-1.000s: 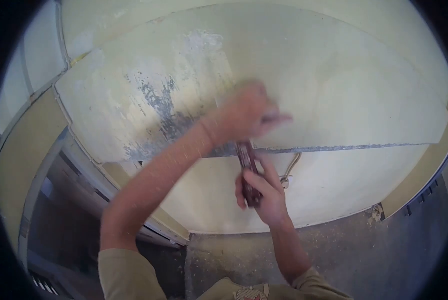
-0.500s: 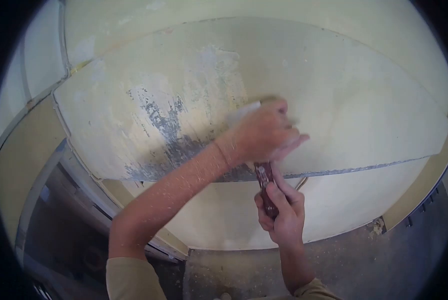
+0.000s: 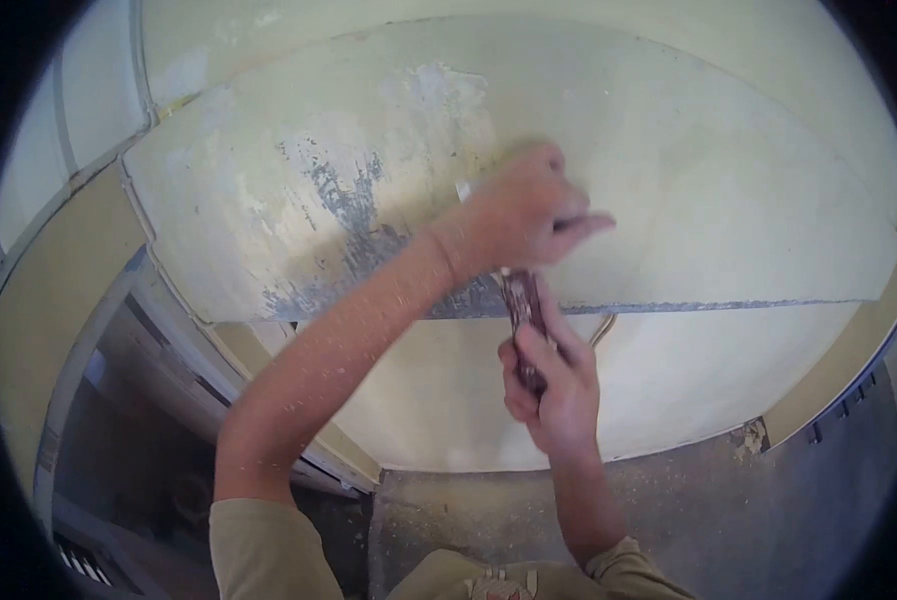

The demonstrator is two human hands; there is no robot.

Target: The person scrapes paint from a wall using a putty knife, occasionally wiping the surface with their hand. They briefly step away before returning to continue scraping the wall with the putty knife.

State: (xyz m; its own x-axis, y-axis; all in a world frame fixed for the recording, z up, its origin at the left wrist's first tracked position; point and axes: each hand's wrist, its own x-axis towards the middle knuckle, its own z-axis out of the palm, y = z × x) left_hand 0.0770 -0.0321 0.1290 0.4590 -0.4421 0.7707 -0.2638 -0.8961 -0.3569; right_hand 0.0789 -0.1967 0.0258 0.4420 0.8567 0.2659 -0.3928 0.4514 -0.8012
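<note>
My right hand (image 3: 554,385) is wrapped round the dark reddish-brown handle (image 3: 522,305) of a scraper, below the lower edge of a pale painted panel (image 3: 709,200). Over the tool's front end lies my left hand (image 3: 529,205), fingers curled and one finger sticking out to the right. A small whitish piece, probably the blade (image 3: 463,190), shows left of that hand; the rest of the blade is hidden. Pale flecks cover my left forearm. Left of my hands, the panel has a scraped patch (image 3: 349,200) with dark grey showing through the paint.
A doorway with a pale frame (image 3: 184,340) opens at the lower left. Below the panel is a pale wall (image 3: 449,400), and a curved rod-like piece (image 3: 603,328) hangs near the panel's edge. Pale crumbs lie on the grey floor (image 3: 669,520).
The view has tilted down, so the panel sits higher in the picture. Both hands have moved slightly up the panel with the scraper, and less of the whitish blade shows.
</note>
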